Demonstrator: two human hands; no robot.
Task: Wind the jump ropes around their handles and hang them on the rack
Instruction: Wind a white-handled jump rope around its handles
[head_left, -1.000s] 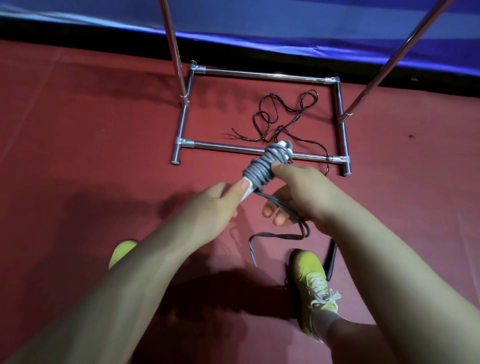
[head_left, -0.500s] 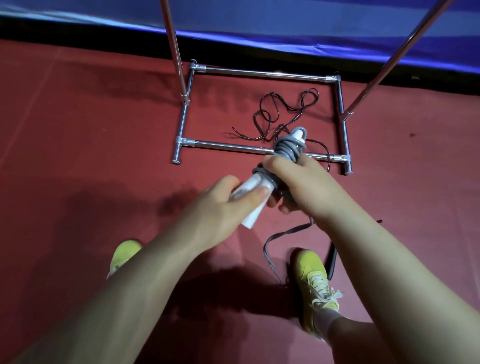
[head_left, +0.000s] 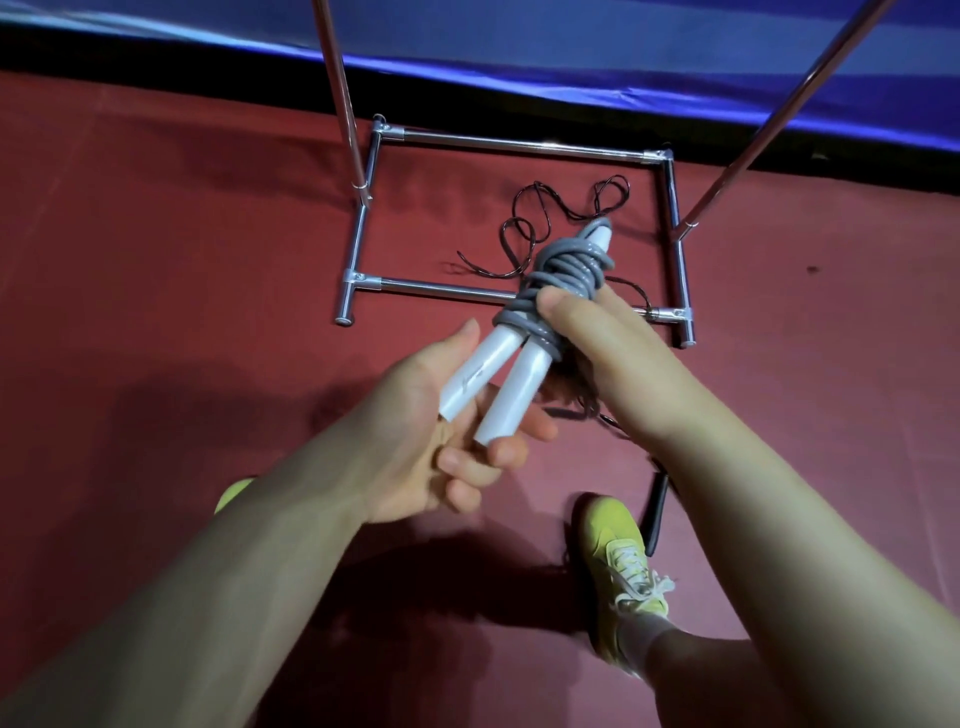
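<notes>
Item: grey jump rope (head_left: 563, 270), now almost fully coiled on its paired white handles (head_left: 498, 387); the tail that hung loose a second ago is taken up. My left hand (head_left: 415, 447) cradles the handle ends at 7 o'clock. My right hand (head_left: 597, 353) clamps the coils. Rack (head_left: 363, 249) at 12 o'clock; hanging comes next. Black rope (head_left: 524, 234) lies unwound there.

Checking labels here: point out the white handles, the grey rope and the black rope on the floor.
white handles (head_left: 511, 387), head view, middle of the right-hand handle
grey rope (head_left: 569, 267), head view, the wound coils
black rope (head_left: 519, 236), head view, a loose loop
</notes>
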